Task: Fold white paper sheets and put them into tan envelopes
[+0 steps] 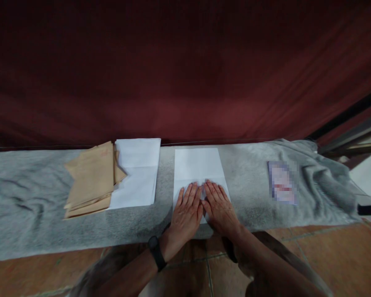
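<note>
A white sheet of paper with a crease across it lies on the grey cloth in front of me. My left hand rests flat on its lower half, fingers stretched out. Beside it my right hand lies flat on the same sheet, and the two thumbs nearly meet. Both hands hide much of the lower part of the paper. To the left is a stack of white paper, also creased, partly covered by a pile of brown envelopes.
On the right of the cloth lies a small purplish, blurred-out item. A dark red fabric rises behind the cloth-covered surface. Tiled floor shows below the front edge. A white object is at the far right.
</note>
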The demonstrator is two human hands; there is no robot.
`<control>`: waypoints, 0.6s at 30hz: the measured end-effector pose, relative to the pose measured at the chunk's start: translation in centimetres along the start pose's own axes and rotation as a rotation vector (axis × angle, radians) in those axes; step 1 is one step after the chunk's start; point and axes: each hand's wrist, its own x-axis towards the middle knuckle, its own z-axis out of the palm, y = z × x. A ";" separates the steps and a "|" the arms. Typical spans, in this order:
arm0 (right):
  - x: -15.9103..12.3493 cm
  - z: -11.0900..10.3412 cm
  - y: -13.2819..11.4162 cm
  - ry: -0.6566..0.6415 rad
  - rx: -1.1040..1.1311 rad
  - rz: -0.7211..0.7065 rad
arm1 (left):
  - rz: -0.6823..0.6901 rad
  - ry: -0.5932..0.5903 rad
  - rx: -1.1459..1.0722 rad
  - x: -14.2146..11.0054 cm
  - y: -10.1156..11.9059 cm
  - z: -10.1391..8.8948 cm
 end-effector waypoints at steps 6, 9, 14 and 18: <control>-0.1 -0.4 0.4 -0.009 -0.028 0.024 | -0.032 -0.011 0.005 -0.1 -0.2 0.1; -0.2 -0.6 0.8 -0.005 -0.033 0.034 | -0.054 -0.003 -0.007 -0.2 -0.5 0.1; -0.4 -0.6 1.7 0.006 -0.059 0.052 | -0.068 -0.002 -0.015 -0.3 -1.2 -0.3; -0.7 -0.5 2.4 0.006 -0.072 0.048 | -0.085 -0.007 0.004 -0.3 -1.7 -0.7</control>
